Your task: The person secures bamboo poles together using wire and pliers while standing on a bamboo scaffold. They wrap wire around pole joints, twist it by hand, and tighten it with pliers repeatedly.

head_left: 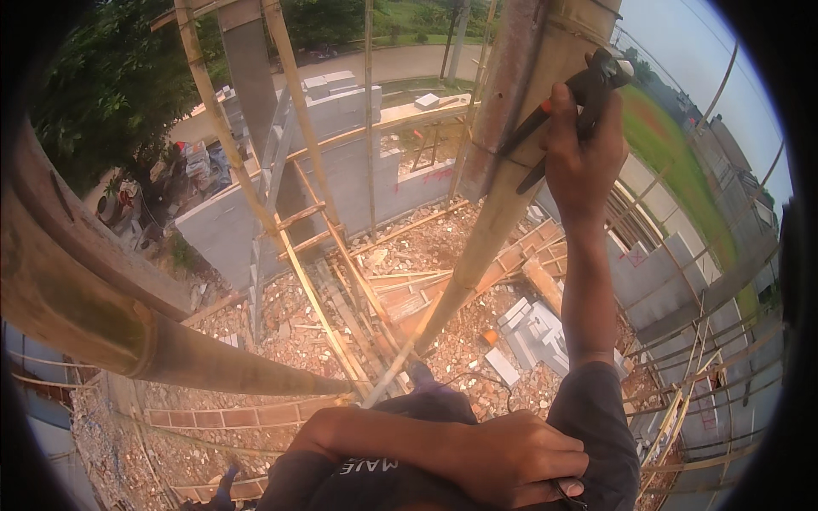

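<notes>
Raised at upper right, my right hand point(584, 149) is closed around black-handled pincers point(607, 70), their head up beside a thick bamboo pole point(481, 234). The handles cross in front of that pole, next to a rusty brown column point(509, 77). Lower down, my left arm crosses in front of my dark shirt. My left hand point(532, 460) is closed near my right sleeve, and a short piece of thin dark wire point(562, 490) shows at its fingers. The rest of what it holds is hidden.
Another thick bamboo pole point(94, 336) slants in from the left. Wooden strips and a ladder-like frame point(319, 226) stand below me. Far down, the ground holds rubble point(434, 243) and grey blocks point(537, 332). Block walls point(336, 170) surround it.
</notes>
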